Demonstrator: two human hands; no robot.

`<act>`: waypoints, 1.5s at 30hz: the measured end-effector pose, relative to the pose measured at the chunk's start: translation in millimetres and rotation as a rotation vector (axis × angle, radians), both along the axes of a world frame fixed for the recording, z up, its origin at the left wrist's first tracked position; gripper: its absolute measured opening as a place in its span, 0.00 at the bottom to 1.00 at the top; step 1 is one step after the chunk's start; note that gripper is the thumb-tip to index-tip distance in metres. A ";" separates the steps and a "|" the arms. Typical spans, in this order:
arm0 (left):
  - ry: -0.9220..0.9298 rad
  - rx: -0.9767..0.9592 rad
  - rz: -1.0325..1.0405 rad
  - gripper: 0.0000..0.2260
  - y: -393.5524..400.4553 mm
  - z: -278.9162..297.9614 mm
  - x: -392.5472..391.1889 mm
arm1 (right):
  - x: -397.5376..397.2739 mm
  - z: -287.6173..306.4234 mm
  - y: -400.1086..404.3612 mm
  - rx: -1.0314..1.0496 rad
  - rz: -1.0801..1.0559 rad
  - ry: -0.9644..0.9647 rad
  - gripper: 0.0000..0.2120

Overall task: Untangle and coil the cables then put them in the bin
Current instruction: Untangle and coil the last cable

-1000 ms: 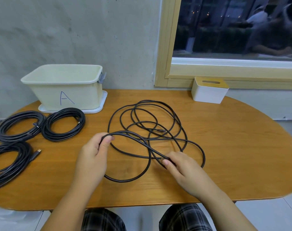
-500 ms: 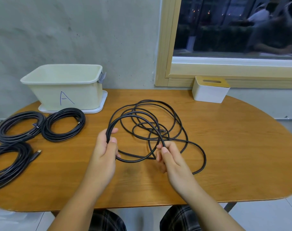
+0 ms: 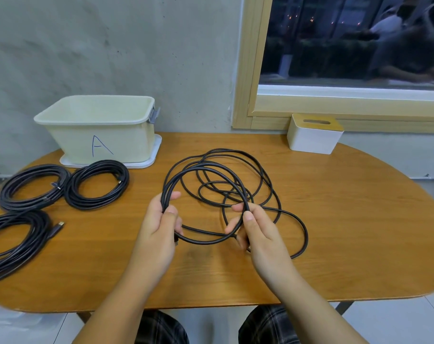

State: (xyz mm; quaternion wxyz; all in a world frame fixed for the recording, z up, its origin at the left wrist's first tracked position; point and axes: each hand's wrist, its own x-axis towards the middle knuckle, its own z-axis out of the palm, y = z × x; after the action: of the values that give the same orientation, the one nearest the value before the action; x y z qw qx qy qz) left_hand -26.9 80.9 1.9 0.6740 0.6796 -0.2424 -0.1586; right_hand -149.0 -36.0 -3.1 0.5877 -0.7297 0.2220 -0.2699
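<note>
While most of its loops lie sprawled across the middle of the wooden table (image 3: 335, 219), the loose black cable (image 3: 235, 170) is lifted at its near side into a single round loop held between two hands; the left hand (image 3: 159, 229) has fingers and thumb curled round the loop's 9 o'clock side, and the right hand (image 3: 258, 234) pinches the strand at the 3 o'clock side between thumb and fingers, so both are closed on the cable and neither lies flat on the wood. From the right hand one long strand swings out toward 4 o'clock and curves back along the tabletop. At 10 o'clock from the hands sit two finished coils side by side and touching, the nearer coil (image 3: 97, 184) and the farther-left coil (image 3: 32, 187), and at 8 o'clock a third coil (image 3: 17, 242) runs off the left edge with a plug end pointing toward the middle. Behind the coils, at 11 o'clock, the cream bin (image 3: 99, 130) marked with a handwritten A stands on a white tray (image 3: 146, 165) against the wall. At 1 o'clock a white box with a wooden slotted top (image 3: 315, 135) sits at the table's far edge under a wood-framed window (image 3: 248, 70) with dark glass. A grey plaster wall (image 3: 111, 45) backs the oval table, pale floor tiles show beneath its near edge, and plaid-clad knees (image 3: 161, 328) sit just under it
</note>
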 end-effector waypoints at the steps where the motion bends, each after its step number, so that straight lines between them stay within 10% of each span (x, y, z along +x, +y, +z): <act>1: -0.021 0.026 -0.007 0.13 0.5 -1.3 -0.2 | 0.5 0.5 -0.6 -0.014 -0.013 -0.005 0.13; 45: -0.048 0.319 -0.336 0.16 12.0 -17.3 4.5 | -11.1 13.6 -16.2 -0.292 -0.085 0.087 0.12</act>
State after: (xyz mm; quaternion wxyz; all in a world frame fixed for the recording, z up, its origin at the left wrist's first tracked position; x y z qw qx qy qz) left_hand -22.4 92.9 -15.4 0.5163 0.7311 -0.3400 -0.2888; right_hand -160.1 -52.2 10.5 0.4534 -0.8083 0.2362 -0.2921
